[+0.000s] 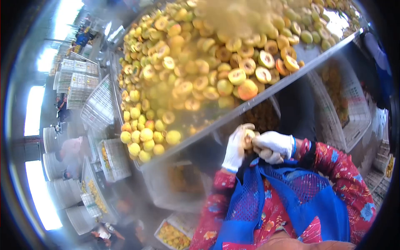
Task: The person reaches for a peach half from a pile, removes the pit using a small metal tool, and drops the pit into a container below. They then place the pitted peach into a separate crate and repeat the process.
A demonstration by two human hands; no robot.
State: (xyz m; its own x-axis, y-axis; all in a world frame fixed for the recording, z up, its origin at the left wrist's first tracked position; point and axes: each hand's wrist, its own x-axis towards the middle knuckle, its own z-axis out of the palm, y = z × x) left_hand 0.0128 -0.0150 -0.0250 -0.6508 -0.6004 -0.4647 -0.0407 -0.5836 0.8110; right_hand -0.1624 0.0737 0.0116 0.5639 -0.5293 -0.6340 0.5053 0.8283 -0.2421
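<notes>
My left hand [236,146], in a white glove, is closed around a peach half [249,135] in front of my chest. Against the fruit's right side is my right hand [275,146], also gloved, with its fingers curled. Whatever sits inside those right fingers is hidden. Just beyond both hands runs the metal edge of a sorting table [216,123], heaped with yellow-green peaches [146,134], some blushed red. Many are cut halves [247,66], several with a brown hollow or stone showing. Smears on the lens blur part of the heap.
Below the table edge, a pale crate [175,196] stands at left and a white slatted crate [354,112] with brownish contents at right. Another fruit crate [173,235] sits near the bottom. Stacked crates [77,79], white tubs [62,193] and other people [107,233] are farther left.
</notes>
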